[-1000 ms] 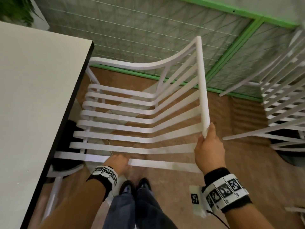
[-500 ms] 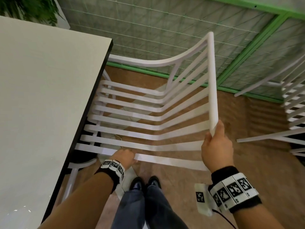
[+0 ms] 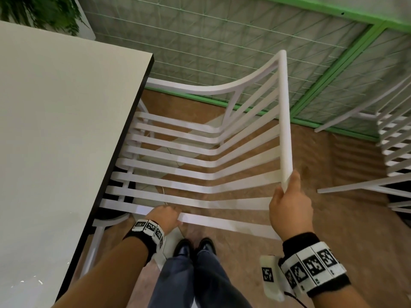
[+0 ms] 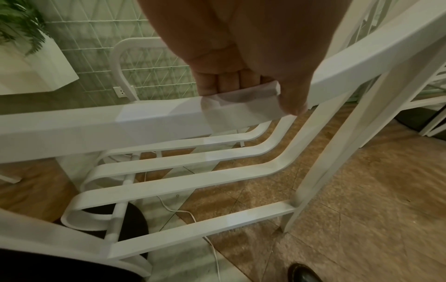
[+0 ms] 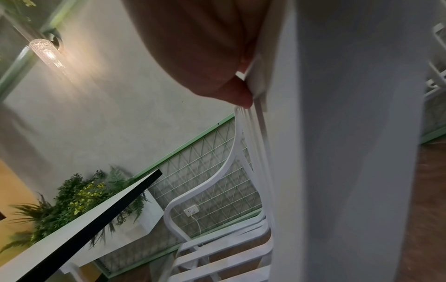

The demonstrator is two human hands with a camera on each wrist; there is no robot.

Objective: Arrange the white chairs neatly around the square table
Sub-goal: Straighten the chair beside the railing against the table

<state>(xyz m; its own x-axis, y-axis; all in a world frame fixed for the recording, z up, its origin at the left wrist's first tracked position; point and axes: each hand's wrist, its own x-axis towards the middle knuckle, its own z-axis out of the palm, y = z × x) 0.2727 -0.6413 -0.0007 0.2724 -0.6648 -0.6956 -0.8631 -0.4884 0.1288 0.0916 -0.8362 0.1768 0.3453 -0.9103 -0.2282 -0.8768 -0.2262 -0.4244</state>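
A white slatted chair [image 3: 169, 162] stands against the right side of the square white table [image 3: 55, 130], with the front ends of its seat slats under the black table edge. My left hand [image 3: 166, 217] grips the near armrest [image 4: 144, 118], fingers curled over it [image 4: 241, 57]. My right hand [image 3: 289, 205] holds the near end of the backrest's top rail [image 3: 285, 121], which fills the right wrist view [image 5: 350, 152] beside the thumb [image 5: 193, 47]. A second white chair [image 3: 393, 141] stands at the right edge, apart from the table.
A green-framed wire mesh fence [image 3: 222, 41] runs close behind the chair. A potted plant [image 3: 44, 12] sits past the table's far corner. My shoes [image 3: 193, 247] are just behind the chair. A white cable [image 4: 173, 209] lies on the brown floor under the seat.
The chair has slid left toward the table, so its slat ends now sit under the table edge. Both hands keep the same grips.
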